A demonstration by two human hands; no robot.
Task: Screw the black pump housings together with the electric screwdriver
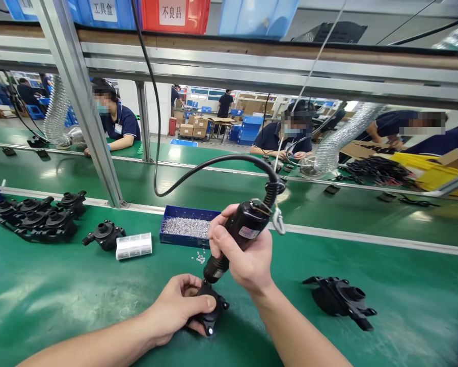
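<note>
My right hand (pixel 251 255) is wrapped round a black electric screwdriver (pixel 238 229), tilted with its tip down to the left. Its cable arches up from the top end, and a metal hook with a cord hangs there too. Below, my left hand (pixel 183 306) grips a black plastic housing (pixel 212 311) on the green bench, thumb on top. The screwdriver's nose meets the far edge of this housing; the bit itself is mostly hidden. A bright metal spot shows on the housing's near corner. Behind my hands stands a blue tray (pixel 185 239) of small metal pieces.
Several loose metal pieces (pixel 200 256) lie before the tray. To the left are a label roll (pixel 134 246), a single black housing (pixel 104 234) and a cluster of housings (pixel 37 216). Another black part (pixel 341 298) rests at right. Co-workers sit beyond the metal frame (pixel 79 102).
</note>
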